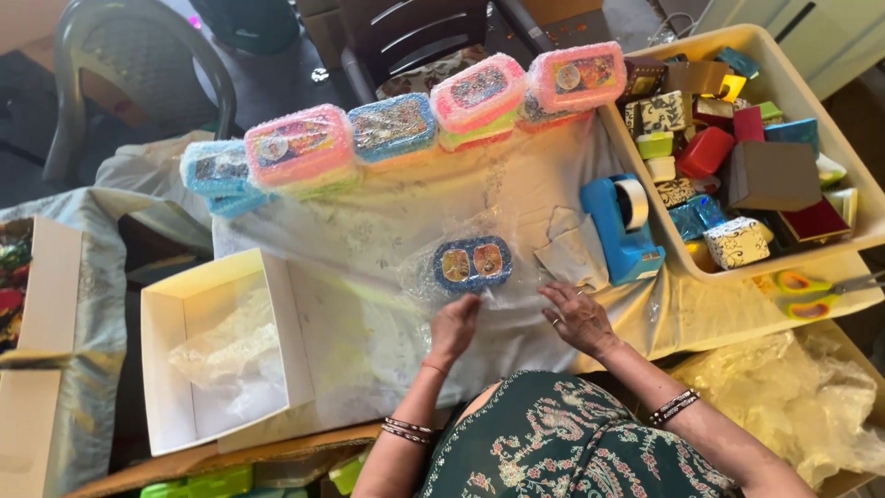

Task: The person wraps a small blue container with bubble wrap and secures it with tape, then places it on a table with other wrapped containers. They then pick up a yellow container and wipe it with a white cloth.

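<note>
A small blue lunch box (472, 263) with two oval pictures on its lid lies on a sheet of clear bubble wrap (419, 277) at the middle of the table. My left hand (454, 327) rests on the wrap just below the box, fingers curled on the plastic. Pressing flat on the wrap to the box's lower right is my right hand (576, 318), fingers spread. Neither hand grips the box itself.
Several wrapped pink and blue boxes (396, 124) line the table's far edge. A blue tape dispenser (622, 226) stands right of the box. A cream tray (834, 138) of small boxes is at right, scissors (811, 293) below it. An open white carton (171, 318) sits left.
</note>
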